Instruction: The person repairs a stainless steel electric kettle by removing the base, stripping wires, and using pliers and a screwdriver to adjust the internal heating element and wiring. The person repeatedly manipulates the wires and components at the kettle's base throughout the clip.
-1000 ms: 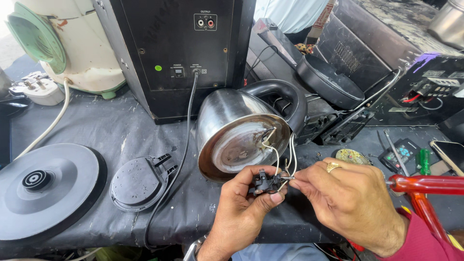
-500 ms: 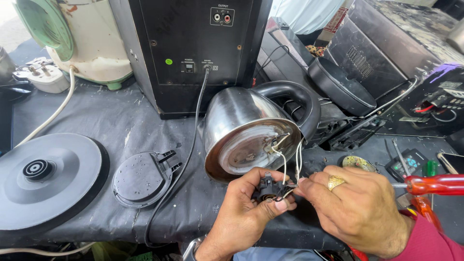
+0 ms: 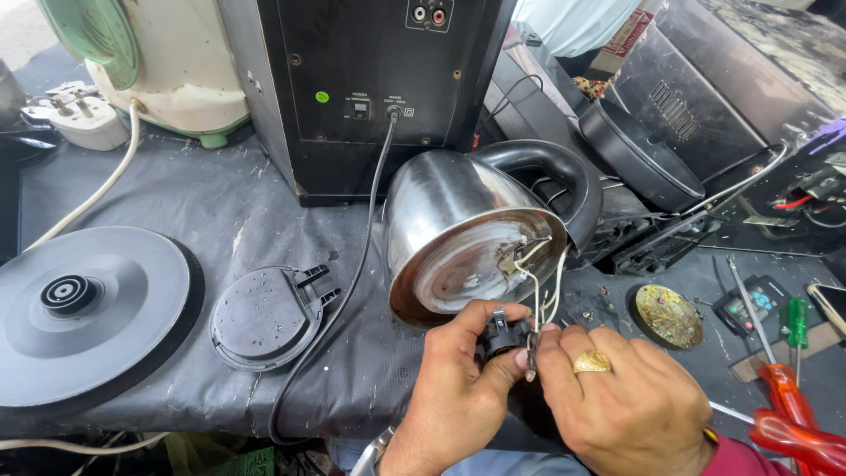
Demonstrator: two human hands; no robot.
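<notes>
L hand (image 3: 458,370) pinches black connector (image 3: 504,335); R hand (image 3: 617,397) grips white wires (image 3: 536,282) above it. Step: wiring kettle (image 3: 467,229) base; seating leads likely needs steady fingertip pressure.

Head camera, looking down, close over cluttered workbench (image 3: 220,211).

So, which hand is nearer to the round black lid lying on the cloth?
The left. The left hand holds a small black connector just right of the black lid. The right hand is farther right, pinching the white wires.
</notes>
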